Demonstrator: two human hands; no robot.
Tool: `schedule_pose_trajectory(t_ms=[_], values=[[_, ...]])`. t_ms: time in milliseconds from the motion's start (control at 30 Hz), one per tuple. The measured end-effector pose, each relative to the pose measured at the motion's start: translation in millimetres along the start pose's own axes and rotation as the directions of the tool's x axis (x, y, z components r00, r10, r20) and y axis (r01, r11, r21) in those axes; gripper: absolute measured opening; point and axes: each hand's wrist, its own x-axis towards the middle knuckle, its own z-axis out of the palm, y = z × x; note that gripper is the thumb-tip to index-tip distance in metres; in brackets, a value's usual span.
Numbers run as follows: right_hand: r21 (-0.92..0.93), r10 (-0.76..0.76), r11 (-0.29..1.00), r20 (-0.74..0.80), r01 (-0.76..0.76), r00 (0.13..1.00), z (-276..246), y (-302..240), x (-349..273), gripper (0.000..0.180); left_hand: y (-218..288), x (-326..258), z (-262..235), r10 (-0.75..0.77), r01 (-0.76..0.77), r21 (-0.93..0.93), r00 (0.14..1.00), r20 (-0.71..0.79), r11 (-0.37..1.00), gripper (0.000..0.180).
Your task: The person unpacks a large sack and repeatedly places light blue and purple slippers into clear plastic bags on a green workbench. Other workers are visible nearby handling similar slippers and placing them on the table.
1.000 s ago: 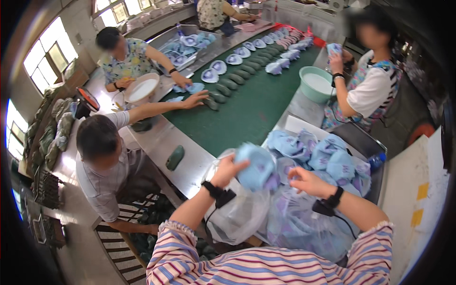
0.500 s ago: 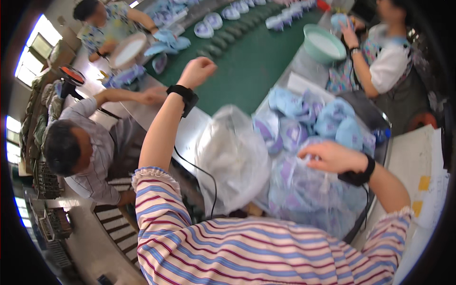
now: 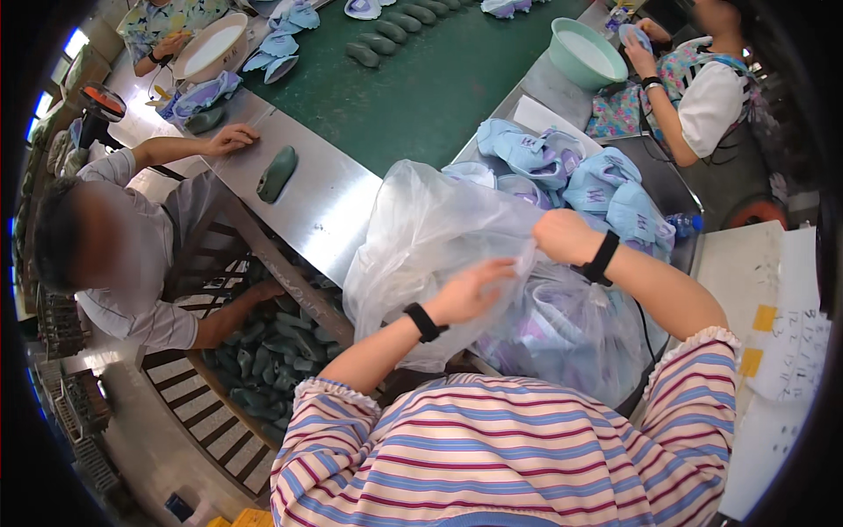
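My right hand (image 3: 565,237) is closed on the gathered edge of a clear plastic bag (image 3: 399,233), in front of a heap of light blue and purple shoe uppers (image 3: 606,189). Lower left of it, my left hand (image 3: 470,292) is slightly blurred, its fingers stretched out against the bag's crumpled film. I see nothing gripped in it. The bag bulges over the metal table edge on the left. On the right, more blue and purple uppers (image 3: 562,338) show through the film. Black bands circle both my wrists.
A green conveyor belt (image 3: 378,114) carries rows of dark green shoe lasts (image 3: 395,33). One last (image 3: 277,174) lies on the metal edge (image 3: 325,211). At left, a co-worker (image 3: 132,255) reaches into a wooden crate of lasts (image 3: 272,360). Two others sit beside basins (image 3: 587,57).
My left hand has come down from above the belt to the bag. My right hand has moved up and left and closed on its edge. The view has shifted, showing the crate of lasts.
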Motion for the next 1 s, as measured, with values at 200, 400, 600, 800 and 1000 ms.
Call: schedule_pose_trajectory(t_ms=[200, 400, 600, 800, 1000], values=[[0.156, -0.139, 0.906, -0.767, 0.393, 0.626, -61, -24, -57, 0.012, -99, -25, -38, -0.195, 0.367, 0.577, 0.920, -0.339, 0.730, 0.046], [0.133, -0.022, 0.964, -0.823, 0.230, 0.567, -87, -46, -136, 0.017, 27, -30, -107, -0.456, 0.260, 0.652, 0.877, 0.149, 0.712, 0.053], [0.092, 0.276, 0.961, -0.336, -0.260, 0.900, -39, -7, -188, 0.017, 139, -74, -42, -0.010, -0.043, 0.070, 0.780, 0.626, 0.997, 0.040], [0.055, 0.206, 0.953, -0.839, -0.298, 0.504, -26, 17, -185, 0.011, 256, -30, -33, 0.439, -0.537, 0.215, 0.816, 0.376, 0.816, 0.045], [0.343, 0.199, 0.847, -0.913, 0.406, 0.357, -72, -52, -203, 0.014, 304, -22, -32, 0.348, -0.535, -0.745, 0.840, -0.417, 0.398, 0.029]])
